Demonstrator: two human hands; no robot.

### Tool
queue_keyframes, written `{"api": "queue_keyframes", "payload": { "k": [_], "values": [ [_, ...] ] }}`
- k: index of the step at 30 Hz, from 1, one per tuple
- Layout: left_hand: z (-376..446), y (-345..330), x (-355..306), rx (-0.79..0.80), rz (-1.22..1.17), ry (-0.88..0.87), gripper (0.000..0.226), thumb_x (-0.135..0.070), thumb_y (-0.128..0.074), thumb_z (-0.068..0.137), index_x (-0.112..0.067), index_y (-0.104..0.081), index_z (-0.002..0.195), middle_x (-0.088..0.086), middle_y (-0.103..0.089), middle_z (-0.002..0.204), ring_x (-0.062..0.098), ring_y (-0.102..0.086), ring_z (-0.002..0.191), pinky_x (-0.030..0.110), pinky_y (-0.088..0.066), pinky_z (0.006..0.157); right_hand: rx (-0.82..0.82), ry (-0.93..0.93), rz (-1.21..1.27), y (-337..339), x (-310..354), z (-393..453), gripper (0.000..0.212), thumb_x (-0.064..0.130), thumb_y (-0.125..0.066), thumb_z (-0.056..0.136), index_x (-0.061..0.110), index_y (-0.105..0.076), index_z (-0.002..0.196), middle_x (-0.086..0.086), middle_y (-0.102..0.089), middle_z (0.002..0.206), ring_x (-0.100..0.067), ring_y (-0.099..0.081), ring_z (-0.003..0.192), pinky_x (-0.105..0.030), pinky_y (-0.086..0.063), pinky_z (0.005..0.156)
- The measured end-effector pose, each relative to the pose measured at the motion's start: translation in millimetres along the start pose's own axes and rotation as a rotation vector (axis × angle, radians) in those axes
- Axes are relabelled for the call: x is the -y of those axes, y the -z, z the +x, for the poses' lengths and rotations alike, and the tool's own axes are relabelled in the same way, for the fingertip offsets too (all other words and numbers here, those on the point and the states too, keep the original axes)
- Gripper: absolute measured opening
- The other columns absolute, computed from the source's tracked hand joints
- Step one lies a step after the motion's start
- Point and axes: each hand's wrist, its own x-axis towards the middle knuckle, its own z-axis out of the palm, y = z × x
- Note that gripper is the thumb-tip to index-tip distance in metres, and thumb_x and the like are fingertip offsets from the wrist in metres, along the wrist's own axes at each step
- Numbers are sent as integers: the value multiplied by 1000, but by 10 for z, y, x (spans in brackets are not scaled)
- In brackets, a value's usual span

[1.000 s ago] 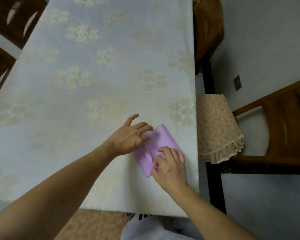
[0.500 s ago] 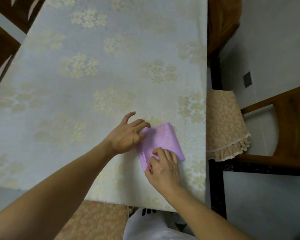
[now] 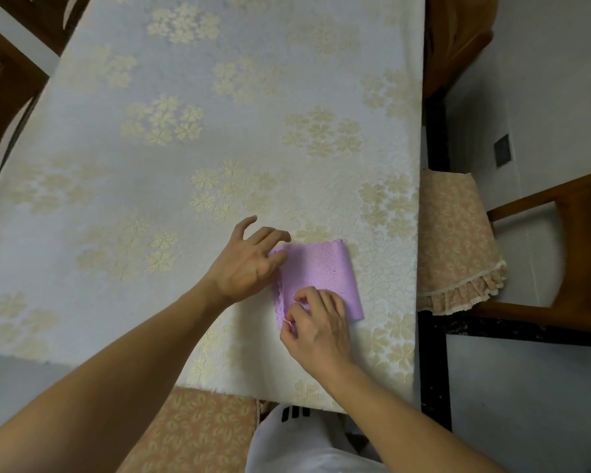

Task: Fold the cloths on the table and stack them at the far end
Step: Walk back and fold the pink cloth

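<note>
A small lilac cloth (image 3: 325, 271) lies folded on the table (image 3: 185, 148), near its front right corner. My left hand (image 3: 249, 262) rests on the cloth's far left corner, fingertips pinching that corner. My right hand (image 3: 316, 324) pinches the scalloped near left corner between thumb and forefinger and covers the cloth's near part. The table wears a pale cover with gold flower patches. The far end of the table is out of view.
A wooden chair with a floral seat cushion (image 3: 458, 244) stands close to the table's right edge. Another cushioned seat (image 3: 191, 431) sits below the front edge. Dark wooden chair backs (image 3: 4, 83) show at the left. The table's right edge is near the cloth.
The cloth has turned a little so its long side runs more straight away from me. Both hands stayed on its left edge. The view tilted down and nearer.
</note>
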Motion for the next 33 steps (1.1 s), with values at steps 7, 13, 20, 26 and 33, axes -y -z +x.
{"api": "queue_keyframes", "payload": {
  "k": [7,13,20,26,33],
  "values": [
    [-51,-43,31,20,12,29,22,-12,-72,81,-9,-58,97,15,-65,113,33,-64,97,60,-37,101,53,3,-8,-58,9,17,12,27,-66,76,17,-63,70,0,-58,94,-21,-54,85,-37,-43,85],
    [-130,-67,63,95,40,143,20,-16,-72,81,-9,-63,97,16,-65,116,33,-64,98,58,-39,99,147,13,26,-103,41,57,15,34,-66,77,20,-70,73,1,-59,99,-20,-56,93,-41,-44,95],
    [-187,16,-200,59,-53,650,21,-9,-62,86,-8,-63,107,17,-58,128,37,-57,113,53,-41,99,42,80,131,112,-209,78,22,29,-56,88,14,-72,91,-5,-63,107,-20,-55,100,-42,-47,100],
    [-60,-159,-929,111,-181,581,59,-31,-40,96,-1,-40,147,19,-35,156,33,-32,145,50,-30,117,40,143,-95,129,-682,335,49,23,-40,99,0,-49,141,-18,-45,150,-32,-42,141,-44,-28,117],
    [-121,-496,-837,365,-105,557,73,-56,-18,103,-9,-8,158,8,-3,166,21,1,154,44,-12,123,314,54,-318,-61,-965,548,79,58,-18,102,1,-11,157,-15,-6,167,-24,-5,155,-43,-14,123]
  ]
}}
